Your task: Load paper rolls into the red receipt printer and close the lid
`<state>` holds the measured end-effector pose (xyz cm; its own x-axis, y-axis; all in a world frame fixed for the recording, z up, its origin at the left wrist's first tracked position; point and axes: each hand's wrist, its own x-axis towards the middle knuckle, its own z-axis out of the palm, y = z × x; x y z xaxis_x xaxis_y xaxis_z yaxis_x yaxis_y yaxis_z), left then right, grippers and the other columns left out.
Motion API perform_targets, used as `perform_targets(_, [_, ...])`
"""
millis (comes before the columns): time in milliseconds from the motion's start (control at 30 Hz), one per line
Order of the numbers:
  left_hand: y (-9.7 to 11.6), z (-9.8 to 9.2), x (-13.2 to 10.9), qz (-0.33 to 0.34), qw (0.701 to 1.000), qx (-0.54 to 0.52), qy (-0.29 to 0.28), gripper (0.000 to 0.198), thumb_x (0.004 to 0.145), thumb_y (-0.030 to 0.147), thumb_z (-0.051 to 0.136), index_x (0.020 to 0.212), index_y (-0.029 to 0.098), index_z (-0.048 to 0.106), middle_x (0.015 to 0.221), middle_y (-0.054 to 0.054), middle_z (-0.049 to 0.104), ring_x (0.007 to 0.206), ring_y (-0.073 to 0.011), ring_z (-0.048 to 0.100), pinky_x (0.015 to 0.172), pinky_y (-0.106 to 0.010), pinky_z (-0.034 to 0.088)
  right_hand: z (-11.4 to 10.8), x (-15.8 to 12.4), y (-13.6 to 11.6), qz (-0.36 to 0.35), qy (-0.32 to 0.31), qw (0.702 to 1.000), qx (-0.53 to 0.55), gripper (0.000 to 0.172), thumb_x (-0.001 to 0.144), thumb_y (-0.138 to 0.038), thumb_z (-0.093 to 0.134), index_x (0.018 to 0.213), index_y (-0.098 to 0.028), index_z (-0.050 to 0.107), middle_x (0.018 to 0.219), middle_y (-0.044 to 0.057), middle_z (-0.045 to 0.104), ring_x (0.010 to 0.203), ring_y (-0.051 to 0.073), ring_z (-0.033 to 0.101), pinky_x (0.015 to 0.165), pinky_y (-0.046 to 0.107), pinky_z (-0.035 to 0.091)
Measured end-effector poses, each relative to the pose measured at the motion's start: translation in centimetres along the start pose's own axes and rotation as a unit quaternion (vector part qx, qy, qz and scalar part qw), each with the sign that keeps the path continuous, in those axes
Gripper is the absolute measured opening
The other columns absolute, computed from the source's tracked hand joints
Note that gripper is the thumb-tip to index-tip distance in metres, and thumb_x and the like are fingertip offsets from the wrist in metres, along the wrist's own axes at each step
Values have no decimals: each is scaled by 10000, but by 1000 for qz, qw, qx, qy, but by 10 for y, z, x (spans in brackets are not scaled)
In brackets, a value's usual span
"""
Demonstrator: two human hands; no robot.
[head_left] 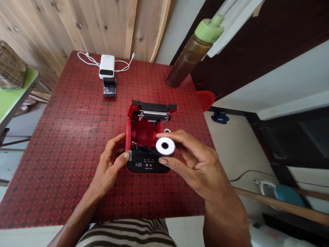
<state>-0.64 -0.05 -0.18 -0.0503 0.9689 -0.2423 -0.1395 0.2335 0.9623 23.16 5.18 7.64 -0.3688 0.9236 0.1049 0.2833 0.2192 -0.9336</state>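
Observation:
A red and black receipt printer [145, 165] lies on the table with its lid [154, 107] raised, showing a red inner bay [145, 132]. My left hand [111, 161] grips the printer's left side, its thumb on the front corner beside a small grey patch and its fingers along the side wall. Between the thumb and fingers of my right hand [192, 157] is a white paper roll [169, 150], its round end with a dark core facing me. The roll is held above the printer's right front part. Another small white round thing [167, 130] shows partly behind my right fingers.
On the red patterned table [77, 137], a white power bank [107, 63] with white cables and a small black roll [109, 87] lie toward the back. A brown bottle [189, 56] with a green cap stands at the back right. A red stool [205, 99] is beyond the right edge.

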Motion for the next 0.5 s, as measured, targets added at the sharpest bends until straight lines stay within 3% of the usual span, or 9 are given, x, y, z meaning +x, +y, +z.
perform_targets(167, [1,1,0,-1,1000,6,6,644,1000,589,780,1525,243,639,1492,-148,767,1404,-385,720,1075,-523,642,8,3,-1,-3,6,998,-64,314,973,-330,903,1249,-317,754,1133,18,811,1009,230,764,923,395,636])
perform_targets(300, [2,1,0,-2,1000,6,3,620,1009,580,765,1520,253,640,1503,-142,753,1285,-350,773,1087,-532,637,3,7,-3,-27,-15,993,-112,239,987,-289,864,1198,-306,751,1072,6,826,957,220,774,852,369,630])
perform_targets(500, [0,1,1,0,1000,-6,-2,612,1004,596,771,1512,276,653,1531,-140,736,1355,-373,740,1102,-539,632,-21,3,3,3,-28,1000,-6,318,1005,-391,878,1313,-374,799,1203,32,838,1082,268,783,932,427,637])
